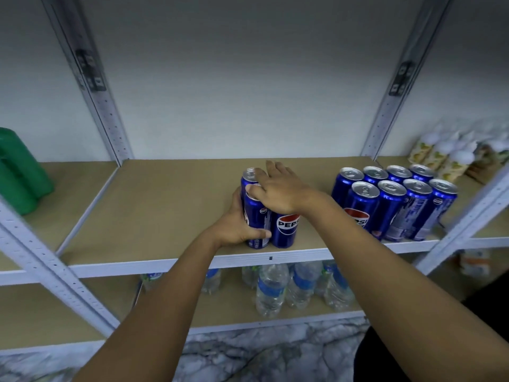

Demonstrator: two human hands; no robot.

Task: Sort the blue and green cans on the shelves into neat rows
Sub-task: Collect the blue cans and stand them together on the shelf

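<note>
A small cluster of blue cans (285,230) stands near the front edge of the tan shelf (154,205), in the middle. My left hand (237,224) grips the front-left can of the cluster from its left side, thumb across its lower front. My right hand (278,188) lies flat over the can tops, fingers straight and pointing away. To the right, several blue cans (394,202) stand in two neat rows. Green containers (19,172) sit at the far left on the neighbouring shelf.
White metal uprights (104,114) frame the shelf bay. Clear water bottles (272,288) stand on the lower shelf (220,312). Pale packaged goods (446,155) crowd the far right of the shelf. Marble-patterned floor shows below.
</note>
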